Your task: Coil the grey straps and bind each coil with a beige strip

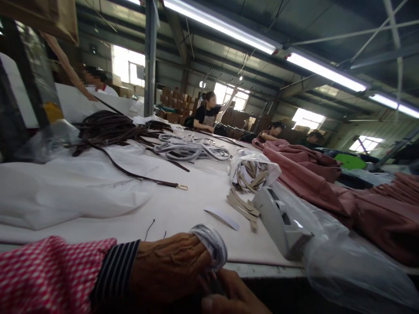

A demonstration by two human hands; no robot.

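At the table's front edge, my left hand [173,261] is wrapped round a roll of whitish, partly see-through strip [212,245]. Its back faces the camera, so the fingertips are hidden. Just below the roll, my right hand [237,294] is closed, thumb and fingers bent toward each other. A dark, blurred shape between the hands is too unclear to name. Beyond the roll lie a single curved white strip [221,219] and several beige strips [242,207]. Right of them stands a grey tape-dispenser-like device [278,222].
Dark brown straps [108,126] are heaped at the back left, one ending in a gold clasp [182,187]. Grey-white cords [193,148] lie mid-table, near a plastic bag of strips [253,172]. Reddish-pink material [314,183] and clear plastic [347,261] cover the right. Several people sit beyond.
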